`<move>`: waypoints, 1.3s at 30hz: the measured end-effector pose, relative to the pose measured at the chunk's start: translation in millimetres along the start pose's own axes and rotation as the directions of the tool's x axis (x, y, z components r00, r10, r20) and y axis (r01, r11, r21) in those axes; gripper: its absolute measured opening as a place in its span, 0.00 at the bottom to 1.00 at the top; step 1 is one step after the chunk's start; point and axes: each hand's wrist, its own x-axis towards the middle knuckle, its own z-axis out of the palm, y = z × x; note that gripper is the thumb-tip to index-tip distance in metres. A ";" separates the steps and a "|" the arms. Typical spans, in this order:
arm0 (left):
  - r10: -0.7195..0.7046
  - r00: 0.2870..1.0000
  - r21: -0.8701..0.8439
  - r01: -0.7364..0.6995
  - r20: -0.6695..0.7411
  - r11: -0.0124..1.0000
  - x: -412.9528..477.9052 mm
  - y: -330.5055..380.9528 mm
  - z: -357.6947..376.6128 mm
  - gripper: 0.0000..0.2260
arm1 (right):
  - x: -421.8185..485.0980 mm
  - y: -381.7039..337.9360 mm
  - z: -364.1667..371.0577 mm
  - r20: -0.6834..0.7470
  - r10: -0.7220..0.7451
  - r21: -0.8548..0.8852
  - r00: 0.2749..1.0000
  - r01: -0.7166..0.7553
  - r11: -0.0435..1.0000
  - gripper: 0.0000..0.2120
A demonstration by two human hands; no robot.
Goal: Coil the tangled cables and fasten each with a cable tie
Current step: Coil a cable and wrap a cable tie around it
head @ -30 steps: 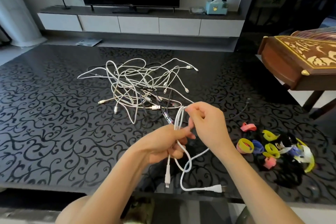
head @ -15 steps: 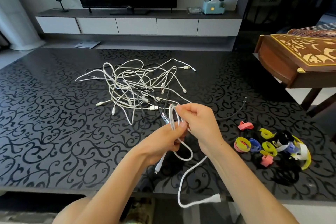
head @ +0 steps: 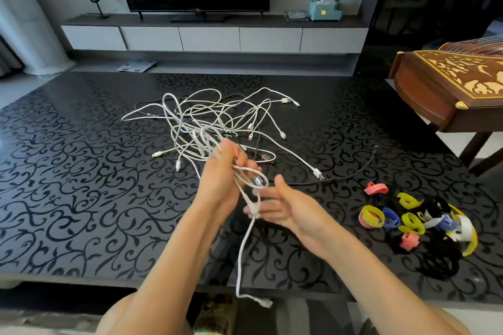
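The black glossy table with the curling pattern (head: 81, 198) carries everything. On its far middle lies the big tangle of thin white cables (head: 217, 114), loose and not sorted, with 1 thin black cable (head: 353, 174) running out toward the right. Near the right edge there is a heap of coloured cable ties (head: 408, 216) in yellow, blue, pink, white and black, well apart from the tangle.

In front of the tangle the 2 hands work above the table. The left hand (head: 226, 171) is clenched around a small bundle of loops of 1 white charging cable (head: 241, 253). The loops stick out above the fist, and the rest hangs down past the near table edge, ending in a white plug (head: 265, 302). The right hand (head: 283, 204) is released, with straight fingers beside the hanging part. I cannot tell whether the fingertips touch it.

I judge that the coil is only half made and no tie is on it yet. The risks come from this:

- The loops are held by 1 hand only, so if the grip loosens they can spring open.
- The top loops are very near the tangle, or over it, and could catch another cable and drag it along.
- The long free end may swing and twist when it is wound, which gives uneven loops.
- The ties are far to the right. Reaching for them with the free hand leaves the coil without support.
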 end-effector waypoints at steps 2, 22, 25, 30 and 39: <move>0.020 1.000 -0.071 -0.021 -0.007 0.997 1.7 6.3 -2.0 0.18 | -3.2 4.2 9.8 0.183 0.027 0.101 0.983 -0.046 0.994 0.25; 0.611 0.741 0.787 -0.187 -0.279 0.588 0.7 52.9 -61.5 0.17 | -15.8 -25.1 -34.9 0.025 -0.345 -0.870 0.938 0.190 0.454 0.08; 0.403 0.908 0.939 -0.032 -0.116 0.341 -7.3 36.6 -44.2 0.22 | -16.4 -27.1 -29.4 0.101 -0.503 -0.876 0.858 0.316 0.364 0.05; -0.373 0.918 0.678 0.191 0.133 0.710 -17.4 1.4 -20.5 0.35 | -7.4 -25.3 -8.3 0.311 -0.568 -0.818 0.762 0.519 0.248 0.10; -0.606 0.712 0.690 0.239 0.354 0.683 -29.1 -9.5 -19.4 0.08 | -13.7 -28.3 -21.1 0.092 -0.633 -0.812 0.768 0.426 0.399 0.05</move>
